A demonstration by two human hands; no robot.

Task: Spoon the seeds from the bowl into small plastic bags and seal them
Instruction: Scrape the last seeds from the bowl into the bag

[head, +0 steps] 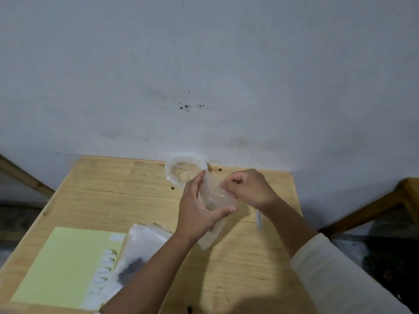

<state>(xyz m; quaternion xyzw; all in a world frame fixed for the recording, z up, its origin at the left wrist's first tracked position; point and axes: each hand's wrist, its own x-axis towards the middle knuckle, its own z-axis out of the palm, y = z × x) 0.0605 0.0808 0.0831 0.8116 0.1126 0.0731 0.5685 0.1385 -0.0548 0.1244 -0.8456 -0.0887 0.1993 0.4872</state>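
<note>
Head view
Desk (95,196): light wood; its far edge meets the grey wall (204,64), its left edge runs down to the lower left corner of the frame, and its right edge falls away behind the right forearm.
Open room: bare wood shows left of the hands and in the near middle between the two forearms.
Left hand (197,214): one; the fingers (199,177) stretch up along the left side of a clear bag, and the thumb curls under it, so the hand holds the bag.
Right hand (247,189): one; its fingers are curled and pinch the bag's upper right edge.
Held bag (215,196): one small clear plastic bag, lifted above the middle of the desk between both hands; I cannot tell if it holds seeds.
Bowl (172,175): one clear bowl at the far edge of the desk, just behind the hands; its contents are not clear.
Filled bag (136,257): one clear bag with dark seeds (132,268) inside, lying near the left forearm, partly under it.
Yellow sheet (68,264): one, flat at the near left corner, touching the filled bag.
Spoon (258,219): one pale handle, blurred, just beside the right wrist.
Sleeve (335,268): one white sleeve on the right arm.
</note>
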